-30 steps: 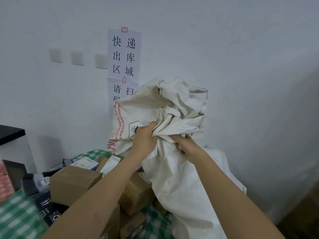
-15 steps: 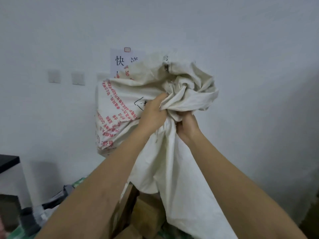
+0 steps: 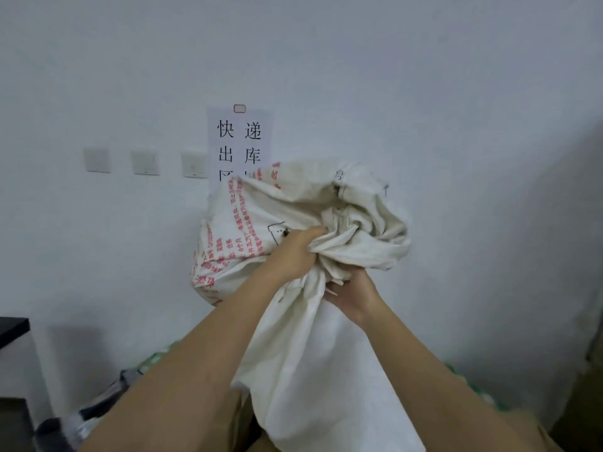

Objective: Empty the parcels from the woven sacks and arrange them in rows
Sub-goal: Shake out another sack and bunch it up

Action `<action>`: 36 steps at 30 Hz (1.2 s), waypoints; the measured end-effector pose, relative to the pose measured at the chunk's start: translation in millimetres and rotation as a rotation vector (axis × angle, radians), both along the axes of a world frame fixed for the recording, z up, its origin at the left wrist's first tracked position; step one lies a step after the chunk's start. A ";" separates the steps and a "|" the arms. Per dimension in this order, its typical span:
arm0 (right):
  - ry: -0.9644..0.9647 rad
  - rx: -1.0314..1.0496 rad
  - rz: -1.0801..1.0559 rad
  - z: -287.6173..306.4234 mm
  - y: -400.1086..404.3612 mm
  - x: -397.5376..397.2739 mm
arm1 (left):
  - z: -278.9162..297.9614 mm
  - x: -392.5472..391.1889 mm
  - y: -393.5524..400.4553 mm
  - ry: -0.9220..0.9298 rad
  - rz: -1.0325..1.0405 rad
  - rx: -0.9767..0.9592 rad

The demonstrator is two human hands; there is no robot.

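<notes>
A plain white wall (image 3: 456, 93) fills most of the view, and on it hangs a white paper notice (image 3: 239, 141) with large black Chinese characters, fixed at the top by a small pink-edged tab; its lower part is hidden behind the sack. To the left of the notice sit three pale wall switch plates (image 3: 145, 162) in a row. Held up in front of the wall is the woven sack (image 3: 293, 337) — off-white, crumpled, with red printed lettering on its left side and its bunched end gathered above the hands. The left hand (image 3: 290, 256) grips a fistful of the bunched cloth, its fingers curled tightly into the folds; the right hand (image 3: 354, 293), just beside and slightly below it, also clutches the sack, its fingers wrapped round the gathered fabric from underneath. The rest of the sack hangs down between the two bare forearms toward the bottom of the view. At the far left edge stands a dark-topped piece of furniture (image 3: 13, 327) against the wall. Low down, a strip of green-and-white checked cloth (image 3: 470, 380) shows on either side of the arms, and a grey-and-black wrapped parcel (image 3: 81, 415) lies at lower left — blurred, so its details cannot be told.
</notes>
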State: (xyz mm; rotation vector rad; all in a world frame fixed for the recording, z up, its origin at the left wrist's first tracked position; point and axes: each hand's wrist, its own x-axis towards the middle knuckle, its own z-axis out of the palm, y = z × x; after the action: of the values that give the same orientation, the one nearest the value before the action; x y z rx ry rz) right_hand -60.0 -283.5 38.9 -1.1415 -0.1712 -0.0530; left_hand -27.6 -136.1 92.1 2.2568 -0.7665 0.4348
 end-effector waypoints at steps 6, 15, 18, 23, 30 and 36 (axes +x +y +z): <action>0.067 -0.009 0.027 -37.9 -5.7 -9.1 | -36.7 -1.8 -5.9 -0.021 -0.039 0.003; 0.055 -0.051 -0.025 -45.3 -17.4 -20.5 | -42.4 -11.2 -4.9 -0.030 0.039 -0.021; 0.050 -0.021 -0.091 -49.7 -23.1 -22.7 | -44.3 -13.5 -3.0 -0.048 0.078 -0.026; 0.015 -0.079 -0.276 -54.3 -27.2 -31.8 | -50.7 -12.5 0.3 -0.039 0.104 -0.008; -0.149 -0.196 -0.394 -35.8 -17.6 -34.0 | -49.9 -15.4 -0.5 -0.041 0.132 0.026; -0.028 -0.183 -0.206 -18.1 1.4 -24.3 | -50.4 -13.1 5.3 0.057 0.084 0.076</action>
State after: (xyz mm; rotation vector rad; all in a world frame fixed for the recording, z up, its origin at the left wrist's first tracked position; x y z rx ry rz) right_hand -84.3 -282.1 20.9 -1.3387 -0.0834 -0.2404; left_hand -40.7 -130.9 41.7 2.3679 -0.6717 0.3849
